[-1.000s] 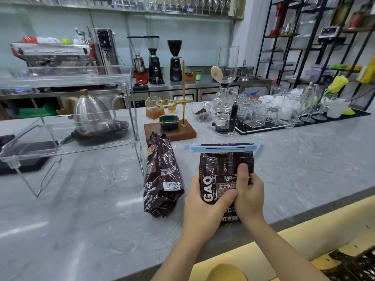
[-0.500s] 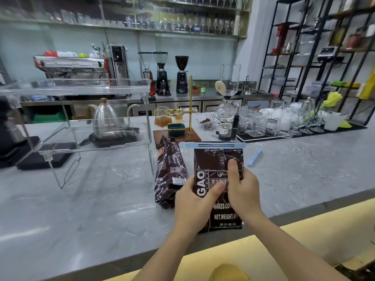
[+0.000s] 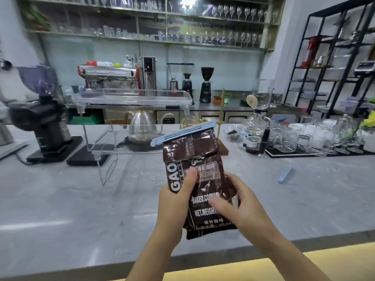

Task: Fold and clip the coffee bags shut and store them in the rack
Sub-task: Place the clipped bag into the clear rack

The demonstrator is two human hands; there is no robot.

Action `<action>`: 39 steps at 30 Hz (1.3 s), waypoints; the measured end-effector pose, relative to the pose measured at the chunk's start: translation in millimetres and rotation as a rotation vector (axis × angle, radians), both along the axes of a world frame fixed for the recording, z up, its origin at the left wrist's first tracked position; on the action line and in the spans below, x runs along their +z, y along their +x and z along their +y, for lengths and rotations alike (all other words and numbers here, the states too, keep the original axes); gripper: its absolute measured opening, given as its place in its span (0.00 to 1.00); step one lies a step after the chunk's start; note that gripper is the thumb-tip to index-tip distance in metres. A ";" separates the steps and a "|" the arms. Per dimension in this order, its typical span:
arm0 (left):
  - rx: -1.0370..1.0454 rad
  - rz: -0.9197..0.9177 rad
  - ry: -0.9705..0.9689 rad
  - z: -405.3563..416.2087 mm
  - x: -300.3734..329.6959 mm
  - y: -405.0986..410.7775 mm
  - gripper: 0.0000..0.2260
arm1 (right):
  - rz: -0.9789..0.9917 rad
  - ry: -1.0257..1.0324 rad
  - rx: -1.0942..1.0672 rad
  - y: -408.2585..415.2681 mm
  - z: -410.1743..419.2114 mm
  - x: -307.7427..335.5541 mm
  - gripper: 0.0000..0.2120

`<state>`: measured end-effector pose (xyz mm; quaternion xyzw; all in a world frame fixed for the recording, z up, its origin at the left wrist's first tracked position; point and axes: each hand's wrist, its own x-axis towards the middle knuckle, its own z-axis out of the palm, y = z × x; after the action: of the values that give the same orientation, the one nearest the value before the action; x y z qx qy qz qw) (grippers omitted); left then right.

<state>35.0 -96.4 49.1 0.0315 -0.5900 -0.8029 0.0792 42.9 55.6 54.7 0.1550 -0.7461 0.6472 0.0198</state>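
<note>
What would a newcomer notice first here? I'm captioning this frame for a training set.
A brown coffee bag held up mid-frame by the left hand and right hand, a blue clip sealing its top. Behind it, left, a clear acrylic rack stands on the grey counter; a spare blue clip lies right.

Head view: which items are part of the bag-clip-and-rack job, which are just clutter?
Job items:
- coffee bag, gripped by left hand and right hand
- blue clip across its folded top
- clear rack
- spare blue clip on the counter

Lying about:
- kettle
- glasses
- black grinder
- espresso machine
</note>
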 end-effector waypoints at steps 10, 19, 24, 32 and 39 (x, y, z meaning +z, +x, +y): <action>0.135 -0.024 0.028 -61.7 1.4 1.3 0.21 | 0.012 0.071 0.022 -4.9 -61.8 -1.6 0.32; 0.294 0.001 -0.081 -76.3 -3.9 13.9 0.29 | 0.203 0.240 -0.119 -4.7 -85.7 9.2 0.27; 0.234 0.083 -0.088 -65.1 -0.2 23.7 0.30 | 0.301 0.291 -0.176 -2.7 -98.5 20.5 0.29; 0.134 0.056 -0.014 -67.3 5.7 13.3 0.23 | 0.368 0.413 -0.084 -4.0 -109.0 18.0 0.35; 0.059 -0.097 0.291 -84.8 5.3 14.0 0.20 | 0.324 0.293 0.028 -4.0 -100.2 14.8 0.29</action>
<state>48.9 -181.2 54.4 0.0989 -0.4693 -0.8748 0.0688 39.0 -44.6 69.5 0.2686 -0.8170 0.4989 0.1075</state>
